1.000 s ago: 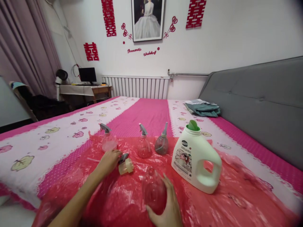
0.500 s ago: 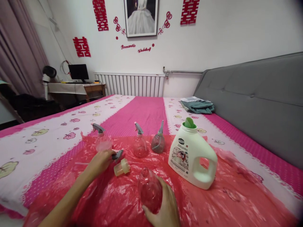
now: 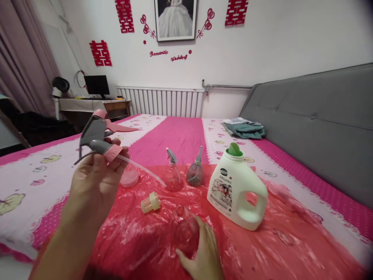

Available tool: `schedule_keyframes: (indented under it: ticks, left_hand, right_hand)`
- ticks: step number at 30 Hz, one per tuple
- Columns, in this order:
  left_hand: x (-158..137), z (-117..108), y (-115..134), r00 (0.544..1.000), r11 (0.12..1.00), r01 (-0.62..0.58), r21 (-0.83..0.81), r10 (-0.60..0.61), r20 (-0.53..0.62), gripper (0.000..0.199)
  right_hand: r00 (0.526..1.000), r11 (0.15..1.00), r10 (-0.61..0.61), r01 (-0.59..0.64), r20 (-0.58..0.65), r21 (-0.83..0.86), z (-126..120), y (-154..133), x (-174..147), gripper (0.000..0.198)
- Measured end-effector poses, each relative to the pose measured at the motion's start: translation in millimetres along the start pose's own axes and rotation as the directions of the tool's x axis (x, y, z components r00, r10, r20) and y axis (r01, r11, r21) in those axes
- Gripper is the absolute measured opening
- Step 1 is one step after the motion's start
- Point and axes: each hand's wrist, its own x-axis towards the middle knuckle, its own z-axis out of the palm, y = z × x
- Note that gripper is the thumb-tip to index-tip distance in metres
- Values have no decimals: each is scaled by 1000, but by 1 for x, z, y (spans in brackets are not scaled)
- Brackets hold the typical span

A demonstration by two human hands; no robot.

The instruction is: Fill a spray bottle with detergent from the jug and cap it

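Raised at the left, my left hand (image 3: 100, 175) is closed round the pink collar of a grey and pink trigger spray head (image 3: 97, 134). Its clear dip tube (image 3: 142, 169) slants down to the right. Low in front, my right hand (image 3: 205, 247) curls round the right side of a clear bottle (image 3: 185, 233) with an uncovered neck, standing on the red plastic sheet (image 3: 131, 241). Between the hands lies a pale yellow cap with a clear cup (image 3: 150, 202). Partly behind my left hand is a pink-tinted bottle (image 3: 129, 178).
Two small spray bottles stand behind: a clear one (image 3: 173, 177) and a greyish one (image 3: 195, 173). A large cream detergent jug (image 3: 237, 190) with a green cap stands on the right. Folded clothes (image 3: 244, 129) lie farther back by the grey headboard (image 3: 314, 105).
My left hand has lifted the trigger spray head from the sheet, up and to the left. My right hand stays at the clear bottle.
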Motion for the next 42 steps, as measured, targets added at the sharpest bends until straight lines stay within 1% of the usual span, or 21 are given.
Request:
schedule_keyframes:
  ticks: [3,6,10,12,14,16,19,23,26,28,31,34,36,38,40,42]
  left_hand:
    - [-11,6,-7,999,998,41,-49,-42,-26,38]
    - [-26,1,-24,992,993,107,-44,-110,-60,43]
    - [-47,-7,-44,980,983,184,-18,-185,-80,39]
    - [-56,-9,-51,971,975,222,2,-221,-87,39]
    - [-66,-12,-56,956,955,289,59,-286,-63,40]
    - [-76,-13,-61,932,919,359,161,-362,-16,41]
    - [-87,-14,-68,896,865,399,305,-439,71,39]
    - [-98,-10,-75,864,845,373,384,-467,187,33]
    - [-102,-9,-80,846,822,378,426,-494,202,31]
    - [-102,-10,-82,841,809,370,456,-500,204,28]
    - [-101,-13,-86,847,798,310,517,-478,231,24]
    - [-103,-19,-91,859,773,199,602,-434,274,23]
    - [-106,-21,-95,875,751,117,650,-388,290,24]
    - [-109,-22,-98,899,731,63,679,-338,280,25]
    - [-109,-19,-99,914,717,49,695,-312,258,23]
    - [-108,-15,-97,917,709,58,703,-317,243,20]
  right_hand:
    - [1000,999,-17,16,-12,-48,-2,-4,1,98]
    - [997,994,-73,72,-1,-82,-3,-4,2,97]
    - [997,993,-76,76,-1,-93,-4,0,3,97]
    - [994,990,-109,109,8,-89,-4,4,3,99]
    - [991,987,-130,131,15,-89,-3,8,3,99]
    - [991,987,-129,130,20,-94,-3,9,4,100]
    - [987,983,-157,160,39,-96,-4,10,6,102]
    - [984,979,-170,174,44,-103,-7,9,6,103]
    - [982,974,-182,188,54,-129,-7,9,6,102]
    - [981,971,-184,191,55,-144,-7,9,6,102]
    - [980,969,-188,195,58,-150,-6,10,6,101]
    - [976,964,-209,216,63,-152,-5,12,6,98]
    - [973,961,-222,229,62,-153,-4,14,5,97]
    - [973,962,-223,229,60,-151,-2,15,5,96]
    - [974,964,-217,224,60,-145,-1,16,4,96]
    - [975,965,-216,221,55,-140,-1,17,4,96]
